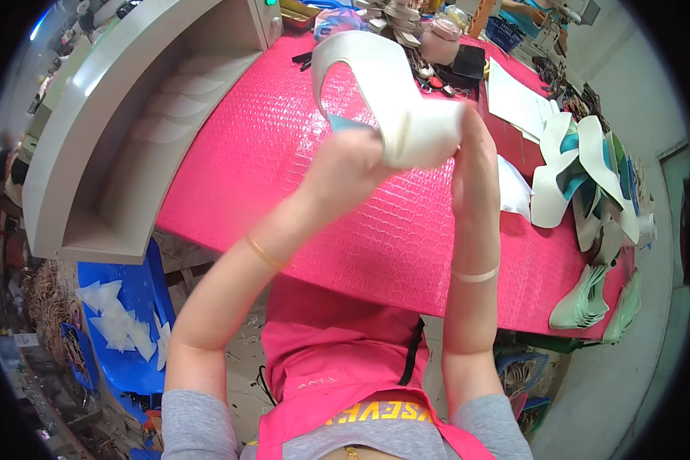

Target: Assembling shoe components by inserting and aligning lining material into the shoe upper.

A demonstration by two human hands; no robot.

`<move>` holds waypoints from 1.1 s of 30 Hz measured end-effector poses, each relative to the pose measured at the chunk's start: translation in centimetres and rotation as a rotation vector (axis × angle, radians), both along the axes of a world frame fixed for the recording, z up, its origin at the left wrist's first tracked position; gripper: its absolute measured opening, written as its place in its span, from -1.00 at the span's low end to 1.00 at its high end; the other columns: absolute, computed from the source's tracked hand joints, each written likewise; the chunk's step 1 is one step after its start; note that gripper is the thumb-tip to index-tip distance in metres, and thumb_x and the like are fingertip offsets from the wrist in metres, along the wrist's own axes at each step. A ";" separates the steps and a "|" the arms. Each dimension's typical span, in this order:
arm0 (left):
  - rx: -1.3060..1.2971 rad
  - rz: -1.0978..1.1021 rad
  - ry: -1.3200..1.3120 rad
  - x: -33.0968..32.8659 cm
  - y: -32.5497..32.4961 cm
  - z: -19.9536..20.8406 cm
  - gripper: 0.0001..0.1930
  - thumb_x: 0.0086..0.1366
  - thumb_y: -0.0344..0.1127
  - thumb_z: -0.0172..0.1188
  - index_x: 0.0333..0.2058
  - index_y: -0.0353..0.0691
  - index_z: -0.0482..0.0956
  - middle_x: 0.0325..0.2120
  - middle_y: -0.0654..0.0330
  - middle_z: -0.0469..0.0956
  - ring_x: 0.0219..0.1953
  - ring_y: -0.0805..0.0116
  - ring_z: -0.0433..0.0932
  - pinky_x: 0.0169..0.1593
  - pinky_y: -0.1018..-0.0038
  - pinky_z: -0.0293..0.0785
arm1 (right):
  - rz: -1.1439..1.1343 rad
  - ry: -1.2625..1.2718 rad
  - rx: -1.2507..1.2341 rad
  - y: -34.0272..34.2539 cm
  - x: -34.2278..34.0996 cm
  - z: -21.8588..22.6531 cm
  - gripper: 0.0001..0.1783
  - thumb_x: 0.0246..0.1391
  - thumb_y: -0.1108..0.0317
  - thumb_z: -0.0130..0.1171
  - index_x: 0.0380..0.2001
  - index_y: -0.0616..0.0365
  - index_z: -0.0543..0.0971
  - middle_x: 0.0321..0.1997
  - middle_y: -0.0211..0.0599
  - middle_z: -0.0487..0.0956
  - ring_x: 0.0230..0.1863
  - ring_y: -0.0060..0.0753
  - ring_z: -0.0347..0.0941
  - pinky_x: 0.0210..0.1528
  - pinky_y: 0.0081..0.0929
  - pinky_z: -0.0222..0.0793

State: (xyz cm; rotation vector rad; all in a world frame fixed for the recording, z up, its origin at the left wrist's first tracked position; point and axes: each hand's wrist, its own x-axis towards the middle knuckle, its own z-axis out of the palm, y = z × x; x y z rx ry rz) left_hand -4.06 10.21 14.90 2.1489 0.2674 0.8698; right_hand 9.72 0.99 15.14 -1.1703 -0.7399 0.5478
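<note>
Above the pink table, both my hands hold a white shoe upper point(376, 73), a curved band with an open loop and a bit of light blue lining showing inside. My left hand point(349, 157) is closed on its near left edge, fingers partly hidden and slightly blurred. At the right end, my right hand point(475, 149) grips the piece between thumb and fingers, most of which are behind it. A small white piece point(514, 189) lies just right of my right wrist. Farther right rests a pile of similar white uppers point(556, 172) with teal lining.
The pink textured table cover point(245, 161) runs under my hands. A grey machine with an open recess point(119, 153) stands left. Stacked pale green pieces point(583, 303) sit at the right edge. A pink jar point(441, 40) and clutter line the back. A blue stool point(134, 307) holds white triangular pieces.
</note>
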 end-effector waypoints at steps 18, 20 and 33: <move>-0.131 -0.184 0.034 -4.6 -1.5 -8.0 -0.81 0.01 -0.23 0.21 -0.35 -0.06 0.58 -0.31 0.27 0.49 -0.17 0.30 0.34 -0.01 0.34 0.07 | 0.126 -0.001 -0.153 2.4 -0.8 -3.5 -0.85 -0.21 0.47 0.24 -0.46 0.25 0.54 -0.52 -0.38 0.53 -0.52 -0.64 0.41 -0.48 -0.71 0.33; -0.158 -0.192 0.000 -5.2 -1.7 -8.1 -0.78 0.01 -0.20 0.21 -0.34 -0.10 0.58 -0.28 0.23 0.48 -0.16 0.25 0.34 0.02 0.32 0.04 | 0.136 0.028 -0.171 2.0 -1.4 -3.7 -0.85 -0.21 0.47 0.25 -0.47 0.25 0.54 -0.53 -0.38 0.53 -0.53 -0.64 0.42 -0.49 -0.73 0.33; -1.283 -0.358 -0.048 -3.6 -3.7 -4.7 -0.48 0.08 -0.45 0.14 0.03 -0.32 0.20 -0.13 0.15 0.39 -0.10 0.41 0.39 -0.05 0.47 0.35 | -0.359 -0.729 -0.146 1.0 0.3 -6.1 -0.80 -0.17 0.38 0.24 -0.47 0.20 0.45 -0.45 -0.46 0.41 -0.45 -0.60 0.29 -0.45 -0.66 0.18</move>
